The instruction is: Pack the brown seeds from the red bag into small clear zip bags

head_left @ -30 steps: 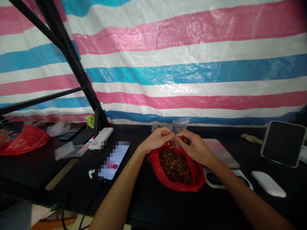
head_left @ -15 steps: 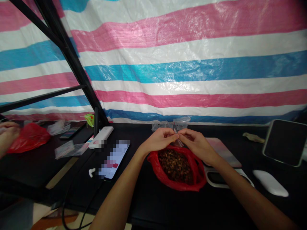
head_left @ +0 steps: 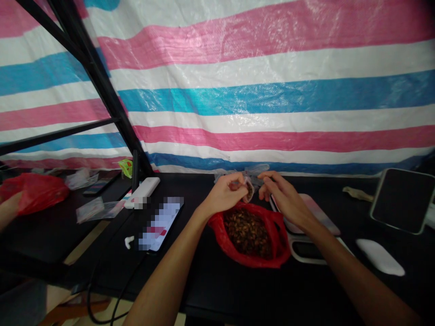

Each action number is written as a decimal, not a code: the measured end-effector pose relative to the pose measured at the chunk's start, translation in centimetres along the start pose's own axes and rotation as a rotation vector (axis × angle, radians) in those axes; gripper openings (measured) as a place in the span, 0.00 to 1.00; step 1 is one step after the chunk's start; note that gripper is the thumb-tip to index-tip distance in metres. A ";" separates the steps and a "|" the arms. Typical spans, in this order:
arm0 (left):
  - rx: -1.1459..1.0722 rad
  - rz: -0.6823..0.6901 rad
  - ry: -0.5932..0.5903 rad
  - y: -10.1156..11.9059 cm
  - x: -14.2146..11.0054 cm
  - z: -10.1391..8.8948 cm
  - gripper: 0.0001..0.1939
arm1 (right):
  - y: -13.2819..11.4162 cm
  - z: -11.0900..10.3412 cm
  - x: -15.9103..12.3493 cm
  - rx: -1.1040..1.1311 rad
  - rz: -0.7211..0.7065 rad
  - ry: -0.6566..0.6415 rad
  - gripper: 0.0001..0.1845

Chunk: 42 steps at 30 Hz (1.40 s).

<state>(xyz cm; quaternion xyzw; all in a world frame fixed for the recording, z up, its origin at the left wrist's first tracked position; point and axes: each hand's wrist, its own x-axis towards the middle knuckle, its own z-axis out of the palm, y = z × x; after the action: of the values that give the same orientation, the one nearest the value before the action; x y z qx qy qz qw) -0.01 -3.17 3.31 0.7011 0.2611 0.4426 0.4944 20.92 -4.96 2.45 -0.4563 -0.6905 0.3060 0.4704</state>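
Observation:
My left hand [head_left: 227, 194] pinches a small clear plastic bag [head_left: 250, 189] that has some brown bits in it. Just right of it, my right hand [head_left: 279, 195] is off the bag, its fingers loosely apart and holding nothing. Below both hands sits an open red plastic bag [head_left: 234, 258], its rim rolled wide, full of small brown dried pieces [head_left: 247, 233] whose kind I cannot make out. Several clear plastic bags [head_left: 227, 175] lie behind my hands. A white device like a kitchen scale [head_left: 295, 260] with a dark display stands under my right forearm.
On the left lie a lit phone [head_left: 163, 224], a white power bank [head_left: 142, 192], an earbud [head_left: 129, 242] and clear bags [head_left: 98, 210]. Another person's arm [head_left: 9, 209] reaches to a red bag [head_left: 44, 192]. Rightward are a white case [head_left: 380, 257] and a dark-screened device [head_left: 403, 201].
My right hand has let go of the small bag and moved slightly right, fingers apart. The bag's mouth now shows open in my left hand. The other person's hand has moved behind their red bag.

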 end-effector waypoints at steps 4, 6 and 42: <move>0.093 0.119 -0.036 0.5 -0.2 0.1 0.10 | 0.5 0.1 -0.1 0.047 0.109 -0.079 0.30; 0.162 0.120 -0.117 1.0 -0.4 0.2 0.10 | 0.5 0.1 0.1 0.125 0.119 -0.079 0.30; -0.118 -0.256 -0.346 -0.4 -0.7 -1.7 0.18 | -0.4 -0.8 -0.2 0.352 0.039 -0.219 0.16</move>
<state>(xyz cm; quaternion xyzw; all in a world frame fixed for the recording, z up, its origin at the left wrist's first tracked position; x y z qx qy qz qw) -1.83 -2.79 2.86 0.6975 0.2329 0.2637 0.6243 21.57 -5.25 3.01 -0.3445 -0.6643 0.4788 0.4591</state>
